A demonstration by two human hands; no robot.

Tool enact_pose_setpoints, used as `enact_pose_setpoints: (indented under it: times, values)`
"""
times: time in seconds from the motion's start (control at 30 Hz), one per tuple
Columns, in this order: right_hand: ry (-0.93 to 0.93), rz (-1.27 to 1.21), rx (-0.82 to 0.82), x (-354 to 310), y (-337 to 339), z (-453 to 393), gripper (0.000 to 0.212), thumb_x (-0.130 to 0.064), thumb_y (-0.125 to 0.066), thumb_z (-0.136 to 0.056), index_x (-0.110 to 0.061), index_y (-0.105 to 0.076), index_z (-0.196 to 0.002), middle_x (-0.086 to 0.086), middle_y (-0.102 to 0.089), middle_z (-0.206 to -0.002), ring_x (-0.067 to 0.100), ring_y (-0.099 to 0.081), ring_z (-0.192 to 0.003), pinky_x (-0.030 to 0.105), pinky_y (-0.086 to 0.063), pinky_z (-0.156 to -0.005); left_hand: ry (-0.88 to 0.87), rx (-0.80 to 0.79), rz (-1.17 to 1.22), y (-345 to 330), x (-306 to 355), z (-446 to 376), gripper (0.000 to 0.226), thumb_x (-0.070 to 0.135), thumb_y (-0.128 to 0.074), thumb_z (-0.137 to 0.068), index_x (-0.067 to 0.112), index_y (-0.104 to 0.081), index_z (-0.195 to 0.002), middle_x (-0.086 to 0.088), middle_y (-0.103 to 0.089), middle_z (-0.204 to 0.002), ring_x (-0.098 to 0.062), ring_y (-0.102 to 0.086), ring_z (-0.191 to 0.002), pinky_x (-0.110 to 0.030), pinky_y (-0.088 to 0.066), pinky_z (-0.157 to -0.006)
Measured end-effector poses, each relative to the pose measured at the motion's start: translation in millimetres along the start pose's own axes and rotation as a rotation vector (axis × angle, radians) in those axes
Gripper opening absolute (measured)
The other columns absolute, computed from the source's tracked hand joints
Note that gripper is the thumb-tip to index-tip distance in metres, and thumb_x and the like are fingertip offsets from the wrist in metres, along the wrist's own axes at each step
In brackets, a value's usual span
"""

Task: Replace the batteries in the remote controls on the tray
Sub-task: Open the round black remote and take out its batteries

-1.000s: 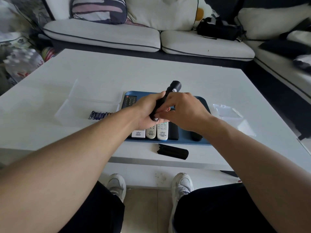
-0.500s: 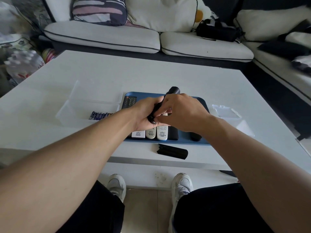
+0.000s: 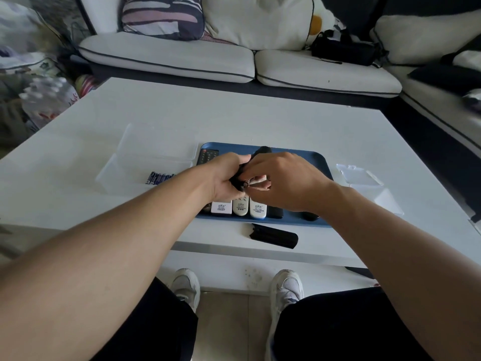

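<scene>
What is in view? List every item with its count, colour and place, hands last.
Tray: one, blue, centre of the table.
Held remote: one, black, above the tray, in both hands.
Remotes on tray: three pale ones show their near ends; a black keypad one at the far left; two more dark ones at the near right, partly hidden.
Battery cover: one, black, on the table in front of the tray.
Batteries: a row, blue, in the clear box left of the tray; count unclear.
Clear box: one, left of tray.
Clear packaging: right of tray.
Table: one, white.
Sofa: white cushions, behind.
Left hand: grips the held remote.
Right hand: pinches at its near end.
</scene>
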State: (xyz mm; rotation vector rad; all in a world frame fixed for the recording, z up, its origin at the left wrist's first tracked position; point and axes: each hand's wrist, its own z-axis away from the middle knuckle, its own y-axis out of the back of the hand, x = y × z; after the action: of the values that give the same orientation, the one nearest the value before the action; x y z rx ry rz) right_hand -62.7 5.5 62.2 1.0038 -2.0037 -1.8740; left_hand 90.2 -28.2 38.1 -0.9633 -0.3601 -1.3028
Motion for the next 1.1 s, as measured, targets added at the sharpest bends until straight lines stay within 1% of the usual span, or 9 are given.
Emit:
enact_pose_setpoints:
  times: [0.13,0.23,0.3,0.4,0.47,0.67,0.8,1.0,1.1]
  values:
    - [0.052,-0.073,0.016,5,-6,-5,0.022,-0.017,-0.071,-0.09,-0.026,-0.078,-0.109,-0.01,-0.072,-0.106,0.011,-0.065,-0.094,0.035,-0.054,-0.08,0.035,-0.013,-0.01,5,1,7,0.026,0.018,-0.043,-0.109,0.003,-0.063,-0.113,-0.017,-0.064,-0.102,-0.029,-0.068,-0.094,-0.051,-0.063,-0.062]
    - [-0.1,-0.356,0.16,0,4,-14,0.013,-0.018,-0.073,-0.09,-0.024,-0.078,-0.101,-0.013,-0.073,-0.09,0.003,-0.065,-0.076,0.017,-0.051,-0.069,-0.01,-0.021,0.028,13,4,11,0.029,0.015,-0.04,-0.109,-0.001,-0.063,-0.118,-0.018,-0.065,-0.098,-0.032,-0.069,-0.094,-0.055,-0.062,-0.075]
    - [-0.286,-0.504,0.233,3,10,-23,0.006,-0.024,-0.072,-0.091,-0.023,-0.075,-0.096,-0.01,-0.075,-0.085,0.006,-0.06,-0.07,0.016,-0.046,-0.065,-0.049,0.032,0.127,25,8,13,0.031,0.022,-0.043,-0.109,-0.002,-0.06,-0.12,-0.021,-0.062,-0.096,-0.034,-0.07,-0.089,-0.056,-0.061,-0.079]
    - [-0.577,-0.849,-0.044,16,4,-30,0.013,-0.021,-0.066,-0.096,-0.013,-0.073,-0.103,0.005,-0.071,-0.089,0.013,-0.052,-0.077,0.023,-0.042,-0.068,-0.182,0.169,0.271,51,17,12,0.031,0.027,-0.042,-0.109,0.002,-0.055,-0.122,-0.021,-0.062,-0.093,-0.035,-0.07,-0.08,-0.052,-0.063,-0.068]
    - [-0.661,-1.028,-0.2,21,-9,-36,0.018,-0.014,-0.061,-0.099,-0.007,-0.07,-0.113,0.01,-0.067,-0.094,0.017,-0.053,-0.086,0.029,-0.039,-0.08,-0.33,0.34,0.279,73,21,12,0.029,0.03,-0.043,-0.109,0.006,-0.054,-0.12,-0.016,-0.065,-0.088,-0.031,-0.071,-0.075,-0.048,-0.064,-0.074]
    - [-0.661,-1.297,-0.317,6,-20,-69,0.025,-0.002,-0.056,-0.099,0.005,-0.061,-0.123,0.015,-0.065,-0.099,0.017,-0.068,-0.084,0.025,-0.06,-0.076,-0.722,0.86,0.115,138,26,19,0.019,0.031,-0.044,-0.105,0.029,-0.063,-0.104,-0.002,-0.071,-0.082,-0.015,-0.068,-0.072,-0.034,-0.056,-0.079]
    - [-0.495,-0.947,-0.35,-33,-38,-102,0.02,0.002,-0.065,-0.092,0.002,-0.067,-0.112,0.019,-0.07,-0.106,0.019,-0.069,-0.088,0.022,-0.058,-0.074,-0.778,1.03,0.015,168,29,28,0.026,0.035,-0.042,-0.104,0.031,-0.068,-0.105,0.005,-0.073,-0.082,-0.008,-0.068,-0.083,-0.025,-0.044,-0.078]
    - [-0.037,-0.142,-0.202,-89,-79,-179,0.022,-0.013,-0.073,-0.09,-0.021,-0.076,-0.11,-0.005,-0.075,-0.105,0.009,-0.066,-0.095,0.021,-0.05,-0.082,-0.8,1.119,0.071,195,25,32,0.035,0.036,-0.042,-0.104,0.022,-0.071,-0.117,0.001,-0.075,-0.092,-0.013,-0.069,-0.094,-0.03,-0.048,-0.089]
    - [0.122,0.086,-0.244,-110,-103,-212,0.026,-0.007,-0.067,-0.091,-0.023,-0.075,-0.111,-0.003,-0.073,-0.105,0.018,-0.066,-0.098,0.034,-0.054,-0.089,-0.802,1.142,0.062,203,23,36,0.039,0.035,-0.039,-0.105,0.018,-0.07,-0.121,-0.001,-0.075,-0.098,-0.011,-0.065,-0.09,-0.03,-0.048,-0.088]
